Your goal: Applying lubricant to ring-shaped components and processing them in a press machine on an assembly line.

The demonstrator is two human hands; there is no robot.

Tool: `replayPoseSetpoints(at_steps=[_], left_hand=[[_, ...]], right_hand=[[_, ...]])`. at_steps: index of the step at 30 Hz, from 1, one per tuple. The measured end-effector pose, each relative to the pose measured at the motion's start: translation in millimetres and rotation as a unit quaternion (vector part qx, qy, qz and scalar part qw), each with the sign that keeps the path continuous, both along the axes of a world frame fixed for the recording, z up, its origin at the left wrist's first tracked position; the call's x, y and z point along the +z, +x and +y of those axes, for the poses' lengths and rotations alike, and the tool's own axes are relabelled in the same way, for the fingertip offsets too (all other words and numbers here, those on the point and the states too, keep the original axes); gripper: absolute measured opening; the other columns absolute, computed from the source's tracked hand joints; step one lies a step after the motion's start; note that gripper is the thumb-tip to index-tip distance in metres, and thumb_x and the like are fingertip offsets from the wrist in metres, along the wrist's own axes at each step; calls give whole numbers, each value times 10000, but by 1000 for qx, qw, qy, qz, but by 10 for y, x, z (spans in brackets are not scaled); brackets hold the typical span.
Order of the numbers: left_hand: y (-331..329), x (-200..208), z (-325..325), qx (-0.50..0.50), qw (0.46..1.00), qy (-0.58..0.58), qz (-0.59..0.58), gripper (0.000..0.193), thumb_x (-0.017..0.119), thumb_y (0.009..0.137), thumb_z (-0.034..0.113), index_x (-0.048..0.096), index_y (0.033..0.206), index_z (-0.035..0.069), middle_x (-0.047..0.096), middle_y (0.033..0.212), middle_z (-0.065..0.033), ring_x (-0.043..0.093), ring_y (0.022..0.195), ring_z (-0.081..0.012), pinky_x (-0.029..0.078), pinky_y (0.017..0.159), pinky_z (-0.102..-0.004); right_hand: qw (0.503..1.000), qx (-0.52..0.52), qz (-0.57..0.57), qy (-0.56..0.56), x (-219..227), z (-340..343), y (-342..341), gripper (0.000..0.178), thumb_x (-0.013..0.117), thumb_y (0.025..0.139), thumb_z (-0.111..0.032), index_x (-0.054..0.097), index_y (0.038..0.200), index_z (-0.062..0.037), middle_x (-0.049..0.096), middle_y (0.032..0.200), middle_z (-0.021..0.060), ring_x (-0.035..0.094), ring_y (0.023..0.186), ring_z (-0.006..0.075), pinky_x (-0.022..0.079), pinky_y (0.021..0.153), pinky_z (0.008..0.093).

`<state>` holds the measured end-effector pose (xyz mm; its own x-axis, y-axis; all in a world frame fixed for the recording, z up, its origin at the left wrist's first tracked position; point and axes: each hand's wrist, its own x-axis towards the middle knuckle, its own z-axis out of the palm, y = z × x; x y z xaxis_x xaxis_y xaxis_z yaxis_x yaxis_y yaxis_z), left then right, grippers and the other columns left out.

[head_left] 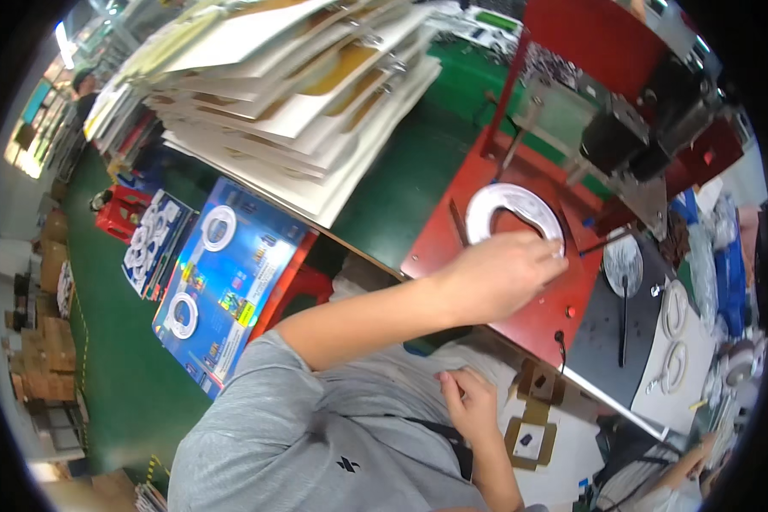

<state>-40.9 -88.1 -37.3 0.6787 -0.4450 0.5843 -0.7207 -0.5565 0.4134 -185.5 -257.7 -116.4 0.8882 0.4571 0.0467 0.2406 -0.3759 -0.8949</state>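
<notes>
A white ring (492, 205) with a pale, shiny face lies on the red base plate (439, 230) of a machine. My left hand (508, 275) reaches across from the left, its fingers closed at the ring's near right edge; the fingertips are partly hidden. Close to my body, below the front edge of the machine's bench, my right hand (472, 401) is curled with the thumb along the fingers. Whatever it holds, if anything, is hidden. Above and right of the ring hangs the machine's black head (616, 132) on a clear plate.
Stacked white boards (256, 111) rise at the far left. Two white rings lie on a blue printed stack (252, 247). Right of the machine, a dark mat (610, 341) bears a black rod, beside coiled pale rings (675, 363). Another person's arm (687, 465) shows at lower right.
</notes>
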Motion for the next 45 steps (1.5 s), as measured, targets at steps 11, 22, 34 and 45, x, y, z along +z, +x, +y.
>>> replayPoseSetpoints(at_steps=[11, 22, 34, 45], left_hand=[[-347, 552, 558, -60, 998, -25, -4, 386, 749, 927, 130, 648, 1289, 44, 663, 1314, -164, 685, 1095, -344, 571, 892, -435], [265, 2381, 2646, 494, 850, 182, 28, 498, 549, 1083, 468, 666, 1384, 89, 744, 1179, -127, 700, 1090, -264, 524, 993, -387], [432, 2391, 2574, 406, 900, 110, 113, 284, 789, 923, 285, 757, 1065, 41, 742, 934, -30, 652, 833, -108, 532, 789, -292], [-628, 1752, 1135, 126, 968, 141, -164, 364, 756, 713, -64, 771, 1068, 15, 748, 983, -109, 698, 842, -197, 539, 658, -304]], right_hand=[[996, 72, -49, 33, -25, 269, 142, 110, 729, 956, -75, 737, 878, 2, 640, 732, 132, 593, 587, 280, 465, 555, 367], [993, 93, -46, 59, -23, 363, 155, 117, 731, 965, -107, 744, 905, -8, 652, 760, 129, 613, 603, 280, 483, 566, 367], [994, 67, -30, 77, -83, 259, 34, 101, 736, 955, -94, 736, 901, -9, 644, 759, 125, 605, 600, 280, 476, 565, 363], [922, 81, 63, 374, 558, 186, 359, 531, 638, 1054, -260, 502, 1460, 54, 658, 1196, 151, 640, 1081, 231, 501, 949, 370]])
